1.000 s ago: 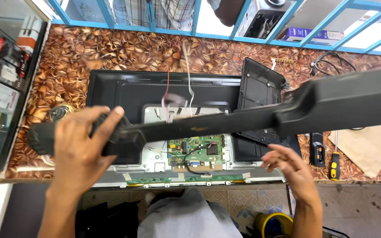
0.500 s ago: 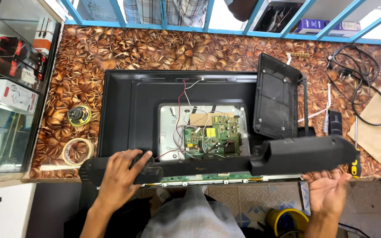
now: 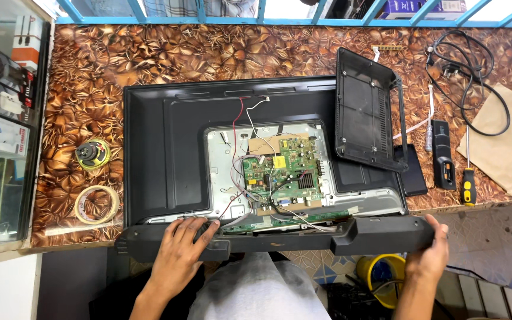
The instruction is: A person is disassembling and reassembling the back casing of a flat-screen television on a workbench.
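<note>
Both hands clamped on long black bar [image 3: 280, 236]: left hand [image 3: 179, 249] at 7 o'clock, right hand [image 3: 428, 255] at 5. Best kept level, clear of circuit board [image 3: 280, 172].

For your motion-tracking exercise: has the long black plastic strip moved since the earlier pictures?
Yes. The long black plastic strip has come down from across the circuit board to the television's near edge, held by the left hand and right hand.

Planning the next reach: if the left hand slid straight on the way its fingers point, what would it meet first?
Left hand on the long black panel points up-right; likely first the loose wires, then the green circuit board. Depth unclear.
</note>
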